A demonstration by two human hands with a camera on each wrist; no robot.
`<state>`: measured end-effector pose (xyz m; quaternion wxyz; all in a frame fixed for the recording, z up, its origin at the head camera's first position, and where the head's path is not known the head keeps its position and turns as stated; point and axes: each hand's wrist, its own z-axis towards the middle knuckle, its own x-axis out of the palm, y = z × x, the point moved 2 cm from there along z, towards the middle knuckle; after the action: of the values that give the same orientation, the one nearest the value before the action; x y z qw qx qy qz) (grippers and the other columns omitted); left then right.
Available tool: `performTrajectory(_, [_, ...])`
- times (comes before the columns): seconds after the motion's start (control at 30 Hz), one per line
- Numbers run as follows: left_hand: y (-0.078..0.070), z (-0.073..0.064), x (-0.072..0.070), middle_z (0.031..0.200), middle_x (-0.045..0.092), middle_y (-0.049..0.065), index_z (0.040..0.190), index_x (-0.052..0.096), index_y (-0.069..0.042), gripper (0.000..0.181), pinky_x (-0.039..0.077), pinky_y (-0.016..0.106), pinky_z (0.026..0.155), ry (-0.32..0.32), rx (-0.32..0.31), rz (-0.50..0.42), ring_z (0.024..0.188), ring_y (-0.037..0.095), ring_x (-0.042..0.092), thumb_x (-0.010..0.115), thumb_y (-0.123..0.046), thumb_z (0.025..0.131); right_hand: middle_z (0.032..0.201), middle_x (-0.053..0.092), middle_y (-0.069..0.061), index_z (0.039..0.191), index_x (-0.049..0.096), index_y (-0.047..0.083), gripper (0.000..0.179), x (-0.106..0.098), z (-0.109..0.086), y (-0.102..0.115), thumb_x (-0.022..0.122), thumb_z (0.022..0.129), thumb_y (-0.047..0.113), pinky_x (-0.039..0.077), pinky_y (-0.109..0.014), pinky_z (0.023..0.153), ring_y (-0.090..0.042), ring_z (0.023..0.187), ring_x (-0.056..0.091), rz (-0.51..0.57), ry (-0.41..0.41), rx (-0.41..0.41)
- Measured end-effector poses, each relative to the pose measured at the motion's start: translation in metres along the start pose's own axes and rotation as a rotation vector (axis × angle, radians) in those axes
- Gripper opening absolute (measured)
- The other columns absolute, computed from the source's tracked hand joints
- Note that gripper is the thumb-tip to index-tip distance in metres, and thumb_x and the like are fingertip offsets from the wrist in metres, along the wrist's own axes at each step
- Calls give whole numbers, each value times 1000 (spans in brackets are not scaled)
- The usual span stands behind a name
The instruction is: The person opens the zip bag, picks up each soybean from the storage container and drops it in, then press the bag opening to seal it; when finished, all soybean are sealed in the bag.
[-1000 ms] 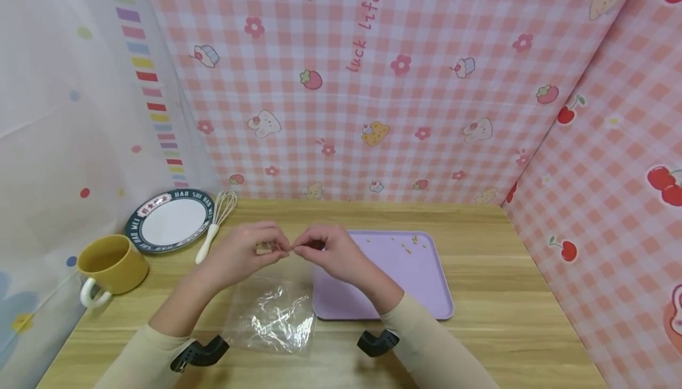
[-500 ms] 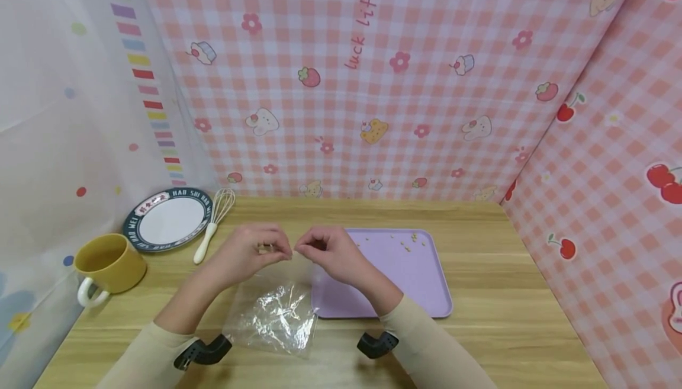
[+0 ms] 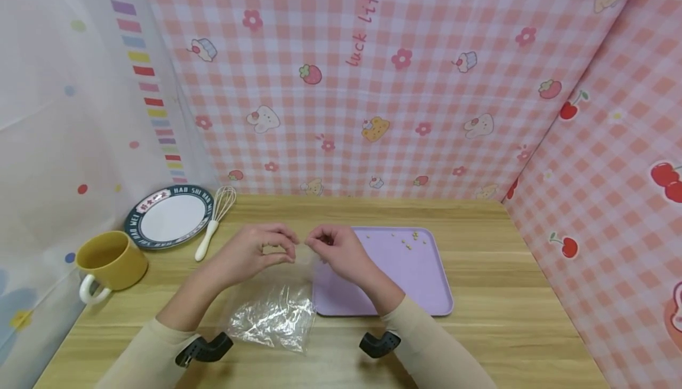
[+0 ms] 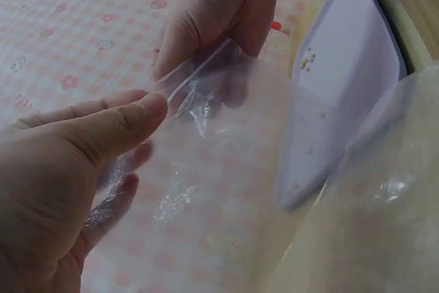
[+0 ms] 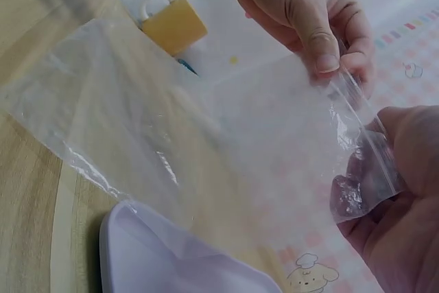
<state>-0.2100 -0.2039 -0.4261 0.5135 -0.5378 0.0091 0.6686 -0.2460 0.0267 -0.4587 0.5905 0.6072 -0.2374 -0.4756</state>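
Observation:
A clear zip-top plastic bag [image 3: 274, 318] hangs from my two hands, its lower part spreading over the wooden table. My left hand [image 3: 250, 253] pinches the zip edge between thumb and fingers, as the left wrist view shows on the bag's film [image 4: 206, 114]. My right hand [image 3: 343, 251] grips the same edge a short way along, with its fingers behind the see-through film [image 5: 363, 169]. Beside the bag lies a lilac tray [image 3: 394, 288], partly behind my right hand. Several small yellow bits [image 3: 409, 246] are scattered near its far right corner.
At the left stand a yellow mug [image 3: 119, 264] with a white handle and a white plate [image 3: 176, 220] with a dark green rim. A whisk [image 3: 210, 235] lies against the plate. Checked pink cloth [image 3: 341, 99] walls the back and right side.
My hands have drawn slightly apart along the bag's top edge, and the bag's lower part has shifted a little. The tray, mug, plate and whisk stay where they were.

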Motion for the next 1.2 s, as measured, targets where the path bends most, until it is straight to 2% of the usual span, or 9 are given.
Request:
performTrajectory(0.2, [-1,0,-1,131,74,2,93,77,-24,27,58,51,107,-71,40,182,127,29,67,95,-5,85,82,66,-8,104,79,0,13,0,-1,0,72,107,11,52,-22,63,-11,68,57,63,-24,12])
performTrajectory(0.33, [-3,1,0,131,74,3,97,76,-22,21,52,54,112,-87,66,286,127,29,65,93,-13,89,83,66,0,107,78,-4,15,3,-3,0,72,107,10,51,-21,62,-10,68,57,90,-40,10])
performTrajectory(0.47, [-6,0,3,134,72,6,100,80,-19,17,48,58,115,-121,84,357,130,31,62,93,-20,90,82,67,1,107,78,-4,14,6,-4,0,72,106,9,50,-20,62,-10,68,57,94,-62,2])
performTrajectory(0.57, [-11,0,5,131,72,8,99,82,-18,16,47,60,113,-166,96,437,128,34,62,93,-20,88,81,67,1,105,79,-3,13,9,-5,-1,72,106,8,49,-20,61,-10,66,57,97,-80,-10])
performTrajectory(0.7, [-19,0,7,112,71,5,97,83,-15,15,54,53,98,-218,91,531,109,30,65,94,-16,86,78,66,2,104,79,-3,12,12,-6,-1,72,105,7,48,-20,60,-9,65,55,106,-118,-18])
performTrajectory(0.8, [-20,0,10,95,71,-2,102,82,-14,17,58,39,78,-216,22,494,87,19,67,92,-18,89,77,66,3,102,79,-2,11,14,-7,0,72,104,6,48,-19,60,-8,64,55,109,-155,-13])
performTrajectory(0.9, [-17,-2,14,89,74,-6,110,80,-14,20,59,30,66,-196,-116,366,75,10,69,88,-24,95,78,68,3,101,79,-1,9,16,-9,1,73,104,5,48,-18,59,-8,64,55,106,-181,-7])
performTrajectory(1.03, [-12,-5,21,98,79,-5,113,78,-16,20,63,32,71,-209,-274,214,80,9,73,83,-32,101,80,69,3,101,79,0,9,19,-10,1,73,104,6,49,-18,59,-8,65,56,99,-185,-16])
performTrajectory(1.2, [-9,-6,27,105,79,-3,109,77,-16,17,65,36,75,-275,-339,104,83,10,74,83,-30,102,79,68,3,101,79,0,10,20,-10,1,73,105,7,47,-19,57,-7,64,54,79,-180,-29])
